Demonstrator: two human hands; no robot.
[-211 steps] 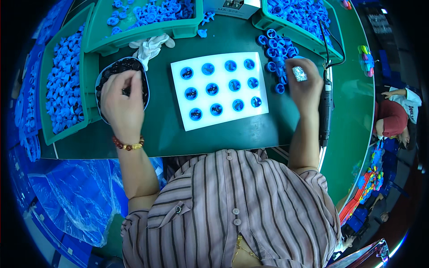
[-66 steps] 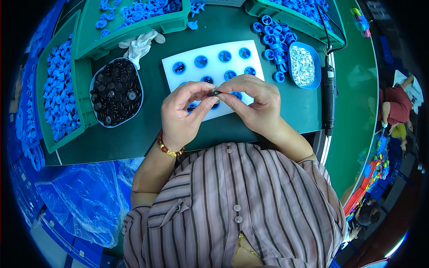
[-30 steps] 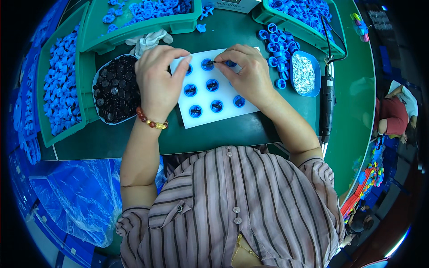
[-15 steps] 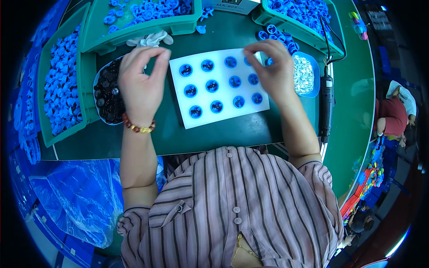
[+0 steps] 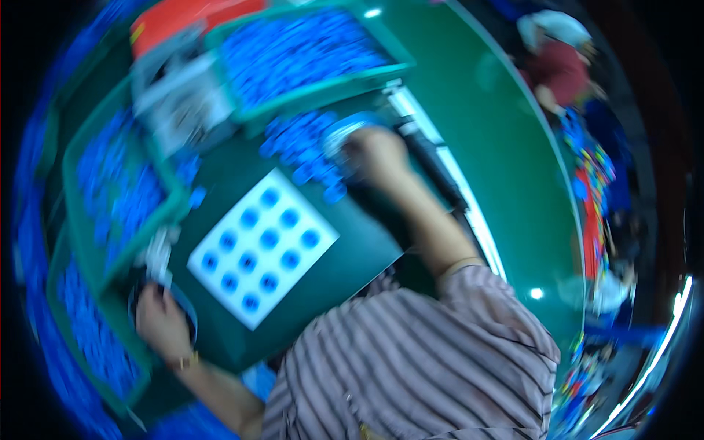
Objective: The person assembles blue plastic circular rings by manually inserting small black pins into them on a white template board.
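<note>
A white board (image 5: 220, 282) lies on the green table, set with rows of several round blue plastic pieces (image 5: 269, 238). My left hand (image 5: 163, 323) reaches into the bowl (image 5: 192, 314) of small black parts left of the board; its fingers are smeared by motion. Far right of the board, my right hand (image 5: 380, 155) dips into a pale blue tub (image 5: 345, 130) of small shiny parts. What its fingers hold, if anything, is hidden and blurred. Loose blue rings (image 5: 301, 147) lie beside that tub.
Green bins of blue parts stand at the far side (image 5: 400, 66) and the left (image 5: 172, 202). White gloves (image 5: 158, 253) lie by the left bin. A grey box (image 5: 183, 103) sits between bins. A black pen-like tool (image 5: 433, 165) rests at the right. Another person (image 5: 561, 73) is far right.
The view has swung, so the board appears tilted and lower left. Both hands left the space over the board's sides: the left went to the black parts, the right to the shiny parts.
</note>
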